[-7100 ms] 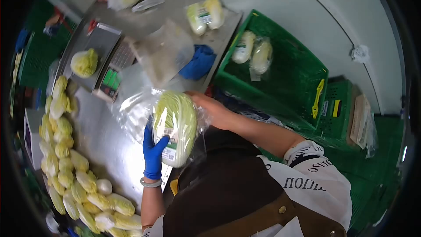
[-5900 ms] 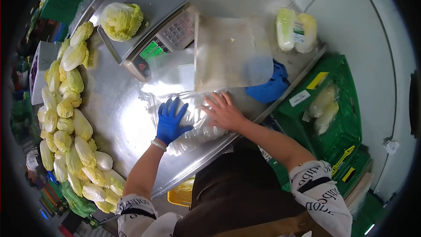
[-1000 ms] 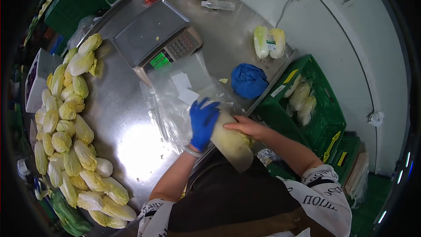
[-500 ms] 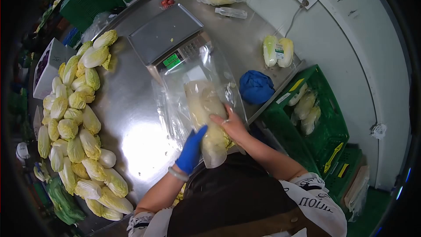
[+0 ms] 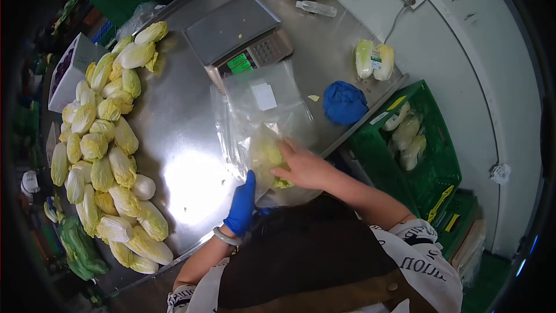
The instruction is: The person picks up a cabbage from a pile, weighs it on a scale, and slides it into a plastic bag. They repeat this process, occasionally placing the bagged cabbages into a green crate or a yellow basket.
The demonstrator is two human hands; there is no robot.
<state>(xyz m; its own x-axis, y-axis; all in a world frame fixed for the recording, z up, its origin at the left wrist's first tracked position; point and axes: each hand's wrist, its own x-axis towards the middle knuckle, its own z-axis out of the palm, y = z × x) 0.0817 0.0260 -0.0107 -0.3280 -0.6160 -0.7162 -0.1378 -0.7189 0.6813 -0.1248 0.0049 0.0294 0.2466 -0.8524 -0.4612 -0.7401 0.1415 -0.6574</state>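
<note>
A napa cabbage in a clear plastic bag (image 5: 267,152) is in front of me at the near edge of the steel table, pale yellow-green and partly blurred. Bare, my right hand (image 5: 307,167) lies across its right side, thumb and fingers apart around it. My left hand (image 5: 240,207), in a blue glove, grips the lower left side of the bag; some of its fingers are hidden. Beyond them, flat clear bags (image 5: 240,90) with a white label (image 5: 264,97) lie against a digital scale (image 5: 246,61).
Many loose napa cabbages (image 5: 110,162) are piled along the left. To the right are a crumpled blue bundle (image 5: 344,102), a wrapped cabbage pair (image 5: 375,61) and a green crate (image 5: 405,182) holding bagged cabbages. A clear bottle (image 5: 316,8) lies farther back.
The bagged cabbage has shifted and turned between my hands, uncovering the label on the flat bags. My right hand has moved slightly, and my left hand has come lower along the bag.
</note>
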